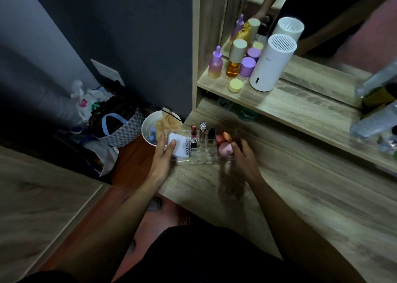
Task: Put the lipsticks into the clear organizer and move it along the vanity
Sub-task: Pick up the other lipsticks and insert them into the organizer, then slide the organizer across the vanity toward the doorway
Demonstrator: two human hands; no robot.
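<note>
Reading "4U2skin" in purple, a white flat box [179, 145] lies in the clear acrylic organizer [202, 153] on the wooden counter [300, 196]. Left hand [164, 151], fingers loosely spread, touches that box; right hand [242, 156] cups the organizer's opposite end. Four lipsticks [203, 128] stand inside.

On the far shelf [279, 102] stand a white cylinder [269, 65], a purple dropper bottle [215, 64], an amber bottle [234, 61], a purple jar [247, 66] and a yellow jar [235, 85]. Left on the floor sit a white bin [150, 130] and a checked bag [120, 130].
</note>
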